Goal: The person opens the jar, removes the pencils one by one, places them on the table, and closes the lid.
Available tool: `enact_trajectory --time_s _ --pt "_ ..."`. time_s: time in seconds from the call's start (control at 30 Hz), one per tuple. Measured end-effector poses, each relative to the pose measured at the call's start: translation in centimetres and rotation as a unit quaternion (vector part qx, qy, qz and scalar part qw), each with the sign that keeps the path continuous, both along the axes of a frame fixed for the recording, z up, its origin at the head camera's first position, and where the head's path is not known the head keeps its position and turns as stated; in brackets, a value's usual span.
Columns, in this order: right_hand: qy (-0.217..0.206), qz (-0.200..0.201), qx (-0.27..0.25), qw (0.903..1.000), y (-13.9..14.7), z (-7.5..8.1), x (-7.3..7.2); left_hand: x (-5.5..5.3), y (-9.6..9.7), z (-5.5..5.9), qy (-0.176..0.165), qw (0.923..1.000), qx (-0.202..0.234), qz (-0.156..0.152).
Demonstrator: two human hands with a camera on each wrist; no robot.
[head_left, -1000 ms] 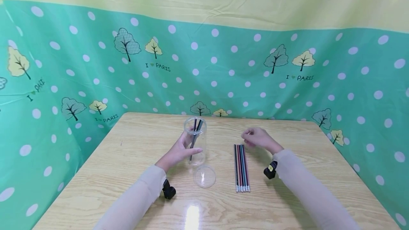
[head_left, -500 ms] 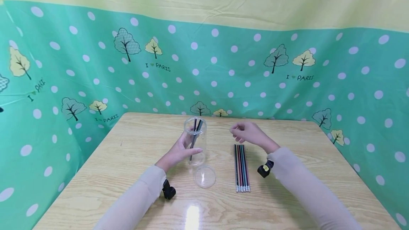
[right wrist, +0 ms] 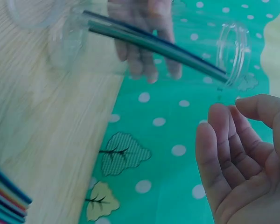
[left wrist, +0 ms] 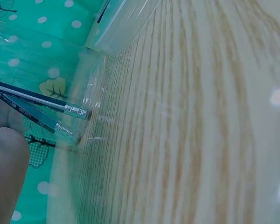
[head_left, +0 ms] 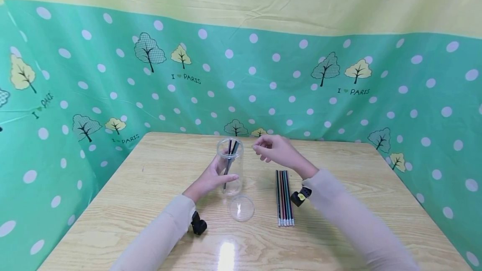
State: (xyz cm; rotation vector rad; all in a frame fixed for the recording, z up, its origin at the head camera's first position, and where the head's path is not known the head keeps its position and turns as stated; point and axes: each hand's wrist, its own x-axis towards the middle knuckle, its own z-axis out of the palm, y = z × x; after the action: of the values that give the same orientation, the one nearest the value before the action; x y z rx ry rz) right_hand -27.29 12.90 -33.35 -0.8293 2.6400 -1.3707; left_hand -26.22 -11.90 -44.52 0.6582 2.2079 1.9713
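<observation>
A tall clear jar (head_left: 236, 170) stands upright on the table, its mouth uncovered. My left hand (head_left: 215, 177) grips it from the left side. Inside lean a few dark pencils (left wrist: 39, 99), eraser ends at the jar's bottom in the left wrist view. My right hand (head_left: 276, 150) hovers right of the jar's mouth, apart from it. In the right wrist view the right hand's fingers (right wrist: 219, 140) are loosely bent, with nothing visible between them and the thumb. A row of several pencils (head_left: 285, 198) lies on the table, eraser ends toward me.
A round clear lid (head_left: 242, 208) lies flat in front of the jar. The wooden table (head_left: 150, 204) ends at the back against a green and yellow patterned cloth (head_left: 263, 74). Each wrist carries a small black camera (head_left: 198, 223).
My right hand has moved left and slightly up, from beyond the pencil row to beside the jar's mouth. The left hand, jar, lid and pencils have stayed in place.
</observation>
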Motion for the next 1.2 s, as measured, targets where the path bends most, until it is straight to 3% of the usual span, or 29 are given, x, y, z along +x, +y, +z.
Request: enact_trajectory --time_s 0.33,0.47,0.87,1.2 --pt "0.047 0.023 -0.023 0.9984 -2.3 1.2 0.1 -0.2 0.0 -0.2 0.005 0.9999 0.011 -0.004" --pt "0.082 0.015 -0.003 0.9965 -3.3 1.3 0.0 -0.3 -0.1 -0.3 0.01 0.9997 0.016 -0.012" --pt "0.107 0.007 0.02 0.9941 -5.1 1.6 -0.9 -0.2 0.0 -0.1 0.005 0.9998 0.01 -0.018" --pt "0.149 0.002 0.075 0.9859 -5.9 1.8 -1.3 0.1 -0.1 0.1 -0.006 0.9999 0.007 -0.007"
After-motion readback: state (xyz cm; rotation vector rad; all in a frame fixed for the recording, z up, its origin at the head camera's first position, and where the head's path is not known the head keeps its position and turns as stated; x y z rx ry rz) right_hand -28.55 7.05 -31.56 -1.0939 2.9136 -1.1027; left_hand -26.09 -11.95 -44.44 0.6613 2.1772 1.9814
